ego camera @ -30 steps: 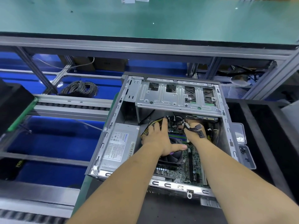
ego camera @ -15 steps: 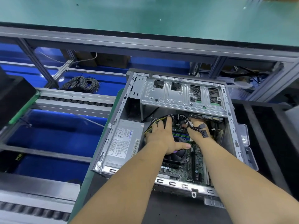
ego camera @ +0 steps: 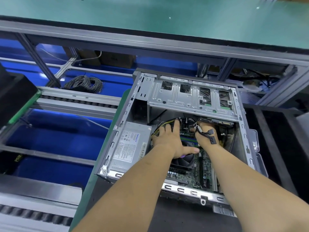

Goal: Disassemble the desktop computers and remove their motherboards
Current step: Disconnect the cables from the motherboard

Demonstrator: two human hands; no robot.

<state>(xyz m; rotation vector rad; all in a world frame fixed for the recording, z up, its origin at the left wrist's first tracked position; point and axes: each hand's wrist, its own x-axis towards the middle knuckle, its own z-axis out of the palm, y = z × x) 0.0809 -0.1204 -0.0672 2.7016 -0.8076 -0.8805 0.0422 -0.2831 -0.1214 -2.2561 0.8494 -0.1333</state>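
Note:
An open desktop case (ego camera: 127, 114) lies on its side on the dark mat. Its green motherboard (ego camera: 192, 177) shows on the bottom, with a black CPU fan (ego camera: 184, 162) and a grey power supply (ego camera: 130, 144) on the left. My left hand (ego camera: 168, 141) rests flat over the fan, fingers spread, its index finger touching the yellow and black cable bundle (ego camera: 164, 123). My right hand (ego camera: 206, 131) reaches under the drive cage (ego camera: 192, 99); its fingers are hidden. A black cable with connectors (ego camera: 211, 136) lies across its back.
A clear plastic parts tray (ego camera: 255, 148) sits beside the case's right wall. A roller conveyor (ego camera: 75, 99) and a coil of grey wire (ego camera: 85, 83) are to the left. A green-topped bench (ego camera: 150, 17) spans the back, and a black box (ego camera: 11, 96) stands at far left.
The view has shifted a little. Both hands stay inside the case in almost the same spots; my left index finger has stretched further to the cable bundle.

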